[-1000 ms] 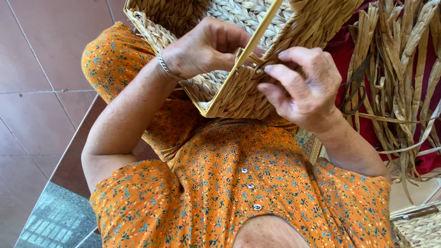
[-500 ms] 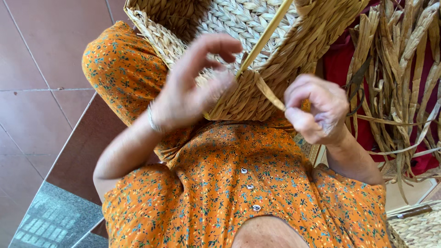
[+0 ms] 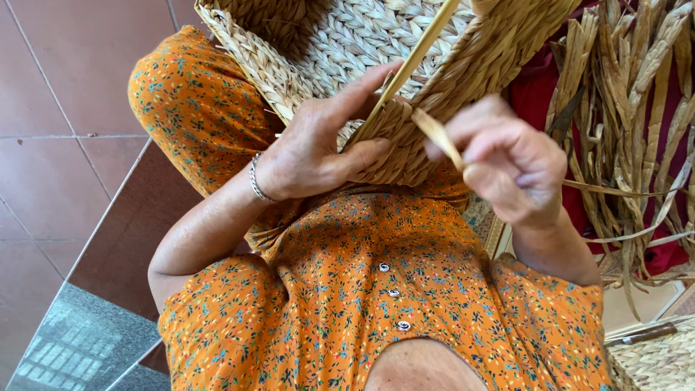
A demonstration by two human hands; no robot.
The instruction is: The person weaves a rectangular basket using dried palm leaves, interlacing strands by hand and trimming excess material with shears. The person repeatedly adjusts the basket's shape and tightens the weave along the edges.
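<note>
Tan woven straw basket [image 3: 376, 43], top centre of frame, walls & base look mostly plaited; rim edge seems unfinished. Left hand [image 3: 318, 148] half-closed, gripping the rim. Right hand [image 3: 507, 163] pinches a flat pale straw strip [image 3: 441, 134]. Dried loose straw bundle [image 3: 630, 108] at right, unused.

Bundle of dried reed strips [image 3: 637, 123] piled at right over a dark red cloth [image 3: 536, 80]. Reddish-brown floor tiles [image 3: 65, 108] at left, a grey speckled slab [image 3: 79, 340] at the lower left corner. Second woven piece [image 3: 655, 362] at lower right, a dark-handled tool [image 3: 644, 333] just beside it
</note>
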